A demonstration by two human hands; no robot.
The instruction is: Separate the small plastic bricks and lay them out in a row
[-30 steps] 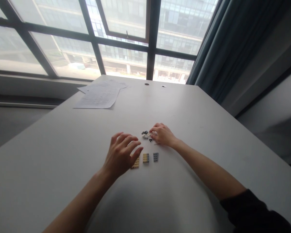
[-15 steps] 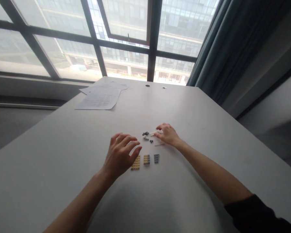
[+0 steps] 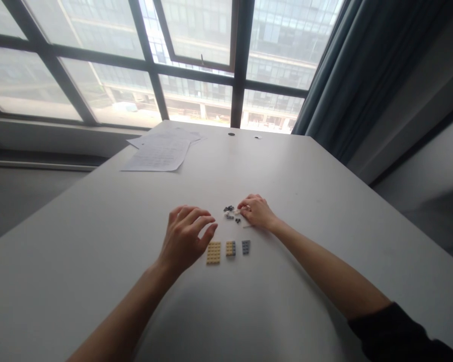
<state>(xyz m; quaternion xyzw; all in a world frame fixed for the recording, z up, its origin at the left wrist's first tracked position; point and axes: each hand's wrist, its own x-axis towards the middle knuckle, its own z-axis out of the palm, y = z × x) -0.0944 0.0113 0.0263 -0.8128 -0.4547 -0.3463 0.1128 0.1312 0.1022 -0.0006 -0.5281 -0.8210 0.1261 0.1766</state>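
Observation:
My right hand [image 3: 257,211] is at the small pile of toy building bricks, its thumb and fingers closed together on a white toy brick [image 3: 238,211], which they partly hide. Beside those fingertips lie dark grey bricks [image 3: 228,208], a lighter grey piece [image 3: 230,217] and a small black piece [image 3: 237,220]. My left hand [image 3: 191,231] hovers left of the pile, fingers apart and curved, with nothing in it. Just below it, in a row, are a tan studded plate [image 3: 213,253], a tan and grey block [image 3: 230,248] and a grey studded plate [image 3: 245,247].
Several printed sheets of paper [image 3: 158,153] lie at the far left of the white table [image 3: 287,171]. Two round cable holes, one dark [image 3: 231,134], are near the far edge. Windows stand behind, and a blue-grey curtain [image 3: 347,75] hangs at the right.
My right hand has shifted slightly left and its fingers have closed on the white brick. My left hand stays nearly still; the whole view has moved a little.

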